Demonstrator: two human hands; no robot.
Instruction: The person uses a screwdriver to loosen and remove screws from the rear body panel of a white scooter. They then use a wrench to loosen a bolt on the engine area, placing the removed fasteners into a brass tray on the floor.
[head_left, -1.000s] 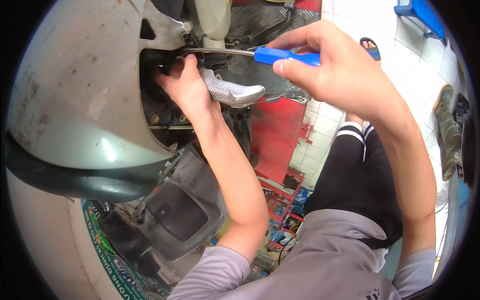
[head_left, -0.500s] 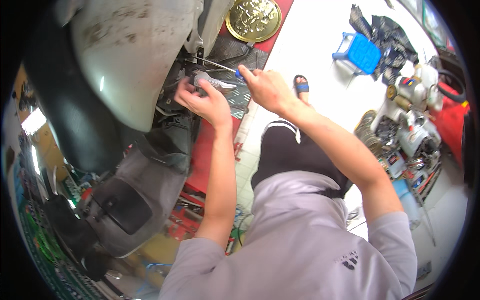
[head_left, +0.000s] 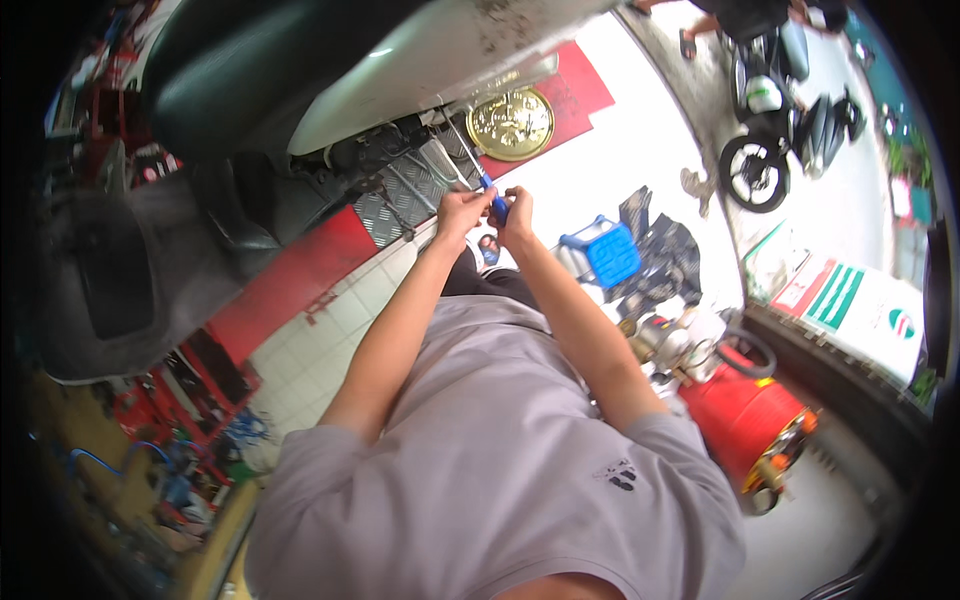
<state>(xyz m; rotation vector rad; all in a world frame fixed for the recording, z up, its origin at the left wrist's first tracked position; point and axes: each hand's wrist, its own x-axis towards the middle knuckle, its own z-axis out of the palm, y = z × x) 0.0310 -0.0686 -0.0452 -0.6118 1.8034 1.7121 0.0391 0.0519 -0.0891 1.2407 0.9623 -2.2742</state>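
Note:
In front of me, my right hand (head_left: 517, 216) is wrapped around the blue handle of a screwdriver (head_left: 499, 207). The fingers of my left hand (head_left: 461, 216) are pinched together against the same handle, from its left side. The long metal shaft points up and away, toward the underside of a scooter's pale body panel (head_left: 400, 75). Whether its tip touches anything there is too small to tell. Beneath the panel, dark mechanical parts (head_left: 375, 150) show above a ridged metal plate (head_left: 395, 198). A black seat (head_left: 270, 70) lies along the scooter's upper left.
A round gold embossed disc (head_left: 512, 122) rests on the red platform (head_left: 290, 275). To the right stand a blue stool (head_left: 607, 250), black plastic sheeting (head_left: 665, 258) and a red tank (head_left: 745, 415). Beyond are a parked motorbike (head_left: 765, 165) and another person (head_left: 690, 40).
My view has swung to the right and I stand further back from the scooter. My left hand has come away from the scooter's parts to the screwdriver, which my right hand still holds.

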